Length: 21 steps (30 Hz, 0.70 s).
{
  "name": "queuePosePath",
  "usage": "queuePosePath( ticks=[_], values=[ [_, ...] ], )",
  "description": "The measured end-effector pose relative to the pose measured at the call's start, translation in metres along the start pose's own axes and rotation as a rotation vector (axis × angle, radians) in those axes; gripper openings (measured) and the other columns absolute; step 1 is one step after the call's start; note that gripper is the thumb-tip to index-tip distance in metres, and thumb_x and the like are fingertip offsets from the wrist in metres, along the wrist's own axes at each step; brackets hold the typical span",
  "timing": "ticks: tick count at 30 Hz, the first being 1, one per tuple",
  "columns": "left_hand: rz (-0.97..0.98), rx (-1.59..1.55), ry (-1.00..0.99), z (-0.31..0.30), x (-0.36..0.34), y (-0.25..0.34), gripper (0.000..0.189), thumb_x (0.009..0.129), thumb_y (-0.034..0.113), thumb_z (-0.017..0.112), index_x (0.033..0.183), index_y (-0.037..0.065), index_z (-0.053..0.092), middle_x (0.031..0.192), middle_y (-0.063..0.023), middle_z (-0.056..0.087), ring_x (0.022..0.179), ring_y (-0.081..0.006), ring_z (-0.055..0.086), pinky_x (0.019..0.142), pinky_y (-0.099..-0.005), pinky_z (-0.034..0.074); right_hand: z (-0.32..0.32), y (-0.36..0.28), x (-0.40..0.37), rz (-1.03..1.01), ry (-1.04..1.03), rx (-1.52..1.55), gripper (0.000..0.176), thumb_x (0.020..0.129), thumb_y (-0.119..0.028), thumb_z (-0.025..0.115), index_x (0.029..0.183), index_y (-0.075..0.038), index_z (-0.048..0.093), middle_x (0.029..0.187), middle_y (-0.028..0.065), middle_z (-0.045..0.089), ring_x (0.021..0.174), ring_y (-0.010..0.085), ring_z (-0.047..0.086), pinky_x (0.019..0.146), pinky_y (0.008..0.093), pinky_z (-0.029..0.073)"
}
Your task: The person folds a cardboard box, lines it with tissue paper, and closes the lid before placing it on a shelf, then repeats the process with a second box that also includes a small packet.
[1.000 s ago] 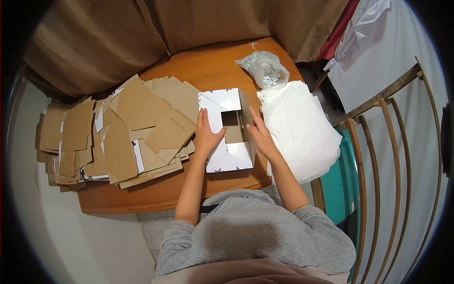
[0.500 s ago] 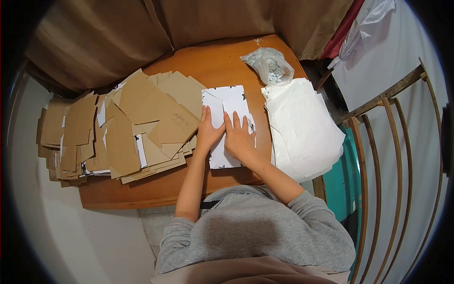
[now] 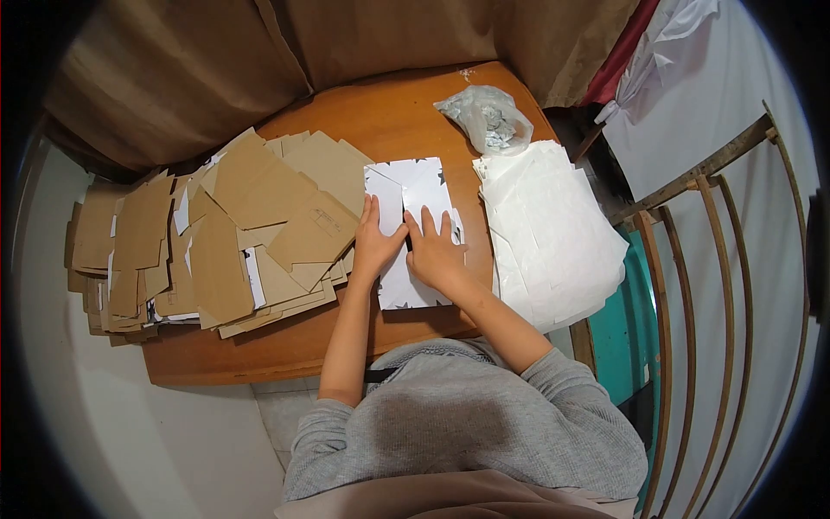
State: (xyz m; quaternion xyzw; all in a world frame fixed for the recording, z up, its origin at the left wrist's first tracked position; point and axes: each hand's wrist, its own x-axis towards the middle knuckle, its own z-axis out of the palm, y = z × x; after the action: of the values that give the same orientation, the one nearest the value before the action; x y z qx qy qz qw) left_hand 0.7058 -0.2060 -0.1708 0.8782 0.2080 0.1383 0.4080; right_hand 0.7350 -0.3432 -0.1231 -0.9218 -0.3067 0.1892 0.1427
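A white folded paper piece with black stars [image 3: 415, 288] lies on the wooden table in front of me, its flaps meeting along a lengthwise line near the middle. My left hand [image 3: 377, 243] rests on its left flap, fingers stretched toward the far end. On the right part lies my right hand [image 3: 437, 257], fingers spread and pressed lightly on the paper. The two thumbs come close together near the middle line, where a narrow dark gap shows. Neither hand grips anything; what lies under the palms is hidden.
Left of the paper is a large, uneven pile of brown paper envelopes [image 3: 220, 268]. A stack of white sheets [image 3: 558, 233] lies to the right, with a clear plastic bag [image 3: 491, 121] behind it. A wooden rack [image 3: 683, 203] stands beyond the table's right side.
The whole view has shifted slightly. Both hands stay on the star-printed paper, and the right index finger has drawn back a little, with a dark gap now showing along the flap edge.
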Motion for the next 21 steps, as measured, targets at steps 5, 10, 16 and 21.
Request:
queuePosePath(
  ticks=[5,10,16,21],
  values=[
    [-0.008,0.004,0.006,0.0008,-0.0002,-0.0002,0.088,0.073,0.036,0.070,0.134,-0.013,0.032,0.144,-0.0299,0.026,0.132,-0.0385,0.032,0.107,-0.0381,0.031,0.0006,0.0011,0.0006,-0.014,0.007,0.003,0.062,0.084,-0.018,0.046,0.144,-0.015,0.027,0.149,0.0163,0.019,0.135,0.0480,0.014,0.085,0.0790,0.029],
    [-0.004,-0.004,0.012,0.0022,0.0004,-0.0010,0.088,0.073,0.037,0.069,0.134,-0.013,0.031,0.144,-0.0295,0.026,0.132,-0.0384,0.032,0.107,-0.0380,0.030,0.0017,0.0009,0.0037,-0.012,0.023,-0.016,0.063,0.083,-0.018,0.047,0.143,-0.015,0.029,0.149,0.0168,0.021,0.135,0.0487,0.014,0.085,0.0788,0.029],
    [0.001,-0.009,0.000,0.0029,-0.0012,-0.0027,0.086,0.075,0.036,0.067,0.135,-0.012,0.030,0.145,-0.0292,0.024,0.133,-0.0384,0.030,0.108,-0.0380,0.029,0.0037,0.0035,0.0054,-0.035,0.020,-0.022,0.061,0.084,-0.018,0.047,0.142,-0.013,0.031,0.148,0.0172,0.023,0.134,0.0495,0.016,0.085,0.0780,0.030],
    [0.010,0.004,-0.019,0.0044,-0.0004,-0.0058,0.088,0.076,0.036,0.067,0.138,-0.011,0.026,0.146,-0.0290,0.021,0.135,-0.0384,0.026,0.109,-0.0379,0.027,0.0082,0.0055,0.0062,-0.043,0.074,-0.163,0.070,0.078,-0.024,0.062,0.141,-0.015,0.032,0.144,0.0149,0.030,0.130,0.0482,0.026,0.084,0.0678,0.042]
  ],
)
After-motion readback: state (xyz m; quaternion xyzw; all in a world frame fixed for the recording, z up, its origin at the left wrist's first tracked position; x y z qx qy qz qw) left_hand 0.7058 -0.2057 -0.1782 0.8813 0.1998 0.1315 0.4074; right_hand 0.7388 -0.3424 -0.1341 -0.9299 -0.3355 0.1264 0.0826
